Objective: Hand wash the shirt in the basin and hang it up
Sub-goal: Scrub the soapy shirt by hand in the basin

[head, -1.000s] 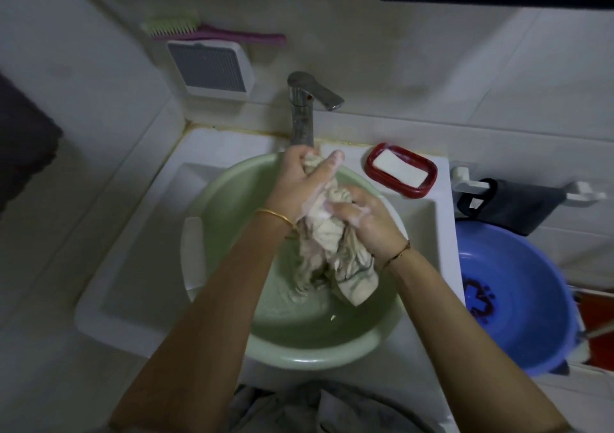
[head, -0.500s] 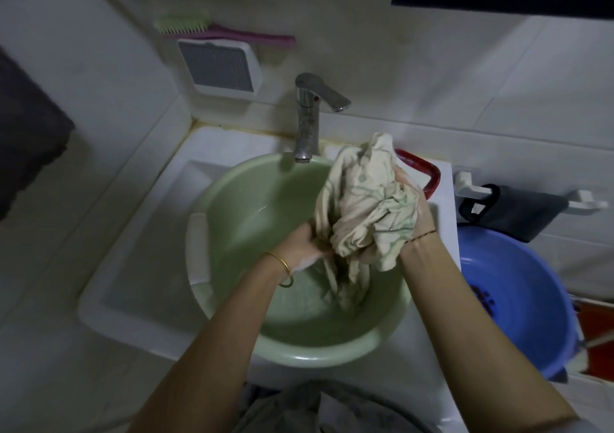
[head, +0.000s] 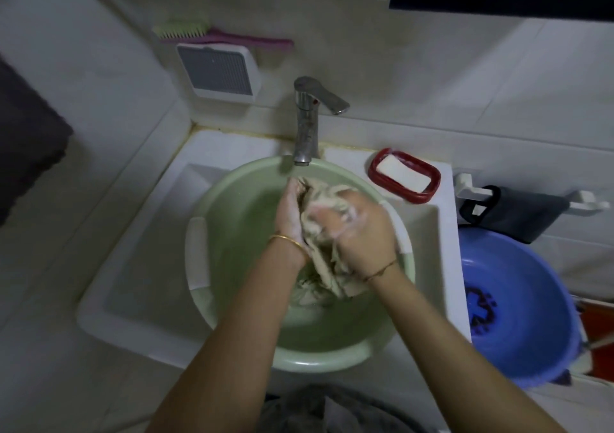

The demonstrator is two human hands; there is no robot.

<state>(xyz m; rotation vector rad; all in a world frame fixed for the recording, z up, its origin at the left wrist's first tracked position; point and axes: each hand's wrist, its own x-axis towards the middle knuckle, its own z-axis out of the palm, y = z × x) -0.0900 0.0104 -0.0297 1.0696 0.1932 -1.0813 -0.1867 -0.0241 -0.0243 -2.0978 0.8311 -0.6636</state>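
right hand (head: 360, 234) on shirt (head: 332, 278) near tap (head: 307, 123)

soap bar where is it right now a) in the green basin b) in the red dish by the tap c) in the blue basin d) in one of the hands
b: the white soap bar lies in the red dish on the back corner of the sink, right of the tap.
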